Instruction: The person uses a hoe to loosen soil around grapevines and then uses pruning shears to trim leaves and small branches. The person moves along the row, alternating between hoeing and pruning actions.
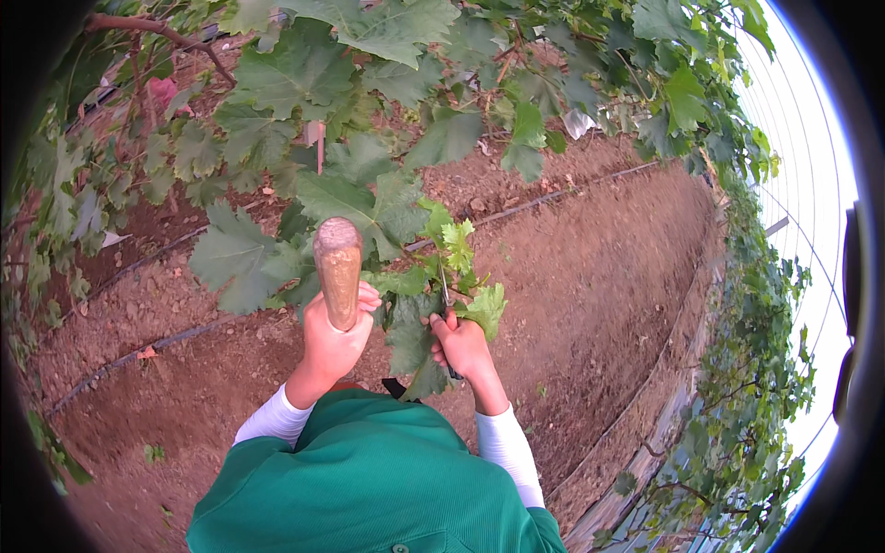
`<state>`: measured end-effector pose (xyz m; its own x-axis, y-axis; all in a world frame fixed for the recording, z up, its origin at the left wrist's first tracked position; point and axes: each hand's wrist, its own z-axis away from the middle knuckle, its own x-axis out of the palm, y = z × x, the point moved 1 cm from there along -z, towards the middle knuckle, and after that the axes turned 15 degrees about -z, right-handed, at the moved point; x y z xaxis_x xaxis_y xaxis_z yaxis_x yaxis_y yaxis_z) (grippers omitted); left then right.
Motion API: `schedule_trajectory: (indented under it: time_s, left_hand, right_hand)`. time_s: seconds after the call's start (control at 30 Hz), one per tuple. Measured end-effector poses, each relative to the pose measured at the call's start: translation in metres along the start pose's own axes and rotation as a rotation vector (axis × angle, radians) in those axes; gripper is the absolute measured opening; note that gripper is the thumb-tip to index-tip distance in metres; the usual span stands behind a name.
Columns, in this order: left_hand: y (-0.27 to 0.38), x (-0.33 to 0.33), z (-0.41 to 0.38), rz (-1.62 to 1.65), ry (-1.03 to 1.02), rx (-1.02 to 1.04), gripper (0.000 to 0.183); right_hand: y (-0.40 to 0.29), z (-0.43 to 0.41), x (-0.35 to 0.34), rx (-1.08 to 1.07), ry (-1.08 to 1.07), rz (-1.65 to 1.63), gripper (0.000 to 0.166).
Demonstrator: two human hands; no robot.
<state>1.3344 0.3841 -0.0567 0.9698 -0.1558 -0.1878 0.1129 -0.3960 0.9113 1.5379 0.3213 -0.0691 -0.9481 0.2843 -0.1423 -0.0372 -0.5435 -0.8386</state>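
Note:
My left hand [337, 339] is closed around a wooden handle [338, 273] with a rounded end that points up toward the camera; whatever lies at its lower end is hidden. In my right hand [462, 345] is a slim tool with a dark handle and a narrow metal blade [444, 282], possibly pruning snips; its exact kind is unclear. The blade points away from me among the young leaves of a grapevine shoot [458, 247]. Larger grapevine leaves [413, 332] hang between my two hands and touch or nearly touch the right fingers.
Dense grapevine foliage [290, 76] fills the far side, with a woody cane [155, 26] at upper left. Dark irrigation tubing [166, 341] runs across the brown soil [588, 276]. More vines [747, 387] stand at the right, beside a greenhouse-like cover with thin lines.

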Motion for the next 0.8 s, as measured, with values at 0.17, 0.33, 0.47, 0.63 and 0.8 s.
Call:
schedule_trajectory:
  time_s: [0.17,0.33,0.47,0.63,0.8]
  left_hand:
    - [-0.003,-0.003,-0.001,-0.024,0.000,0.011,0.028]
    - [-0.004,-0.007,-0.003,-0.026,0.012,0.006,0.027]
    - [-0.005,-0.005,-0.004,-0.013,0.016,0.008,0.027]
    - [-0.005,-0.004,-0.005,-0.023,-0.007,0.016,0.027]
    - [-0.003,-0.002,-0.004,-0.012,-0.009,0.001,0.026]
  right_hand:
    - [0.006,-0.007,0.003,0.009,0.015,0.003,0.029]
    - [0.012,0.005,0.001,0.015,0.058,-0.012,0.032]
    - [0.021,0.010,-0.004,0.009,0.084,-0.050,0.032]
    - [0.009,0.012,-0.004,0.023,0.076,0.026,0.030]
    - [0.005,0.008,-0.005,-0.030,0.061,0.079,0.035]
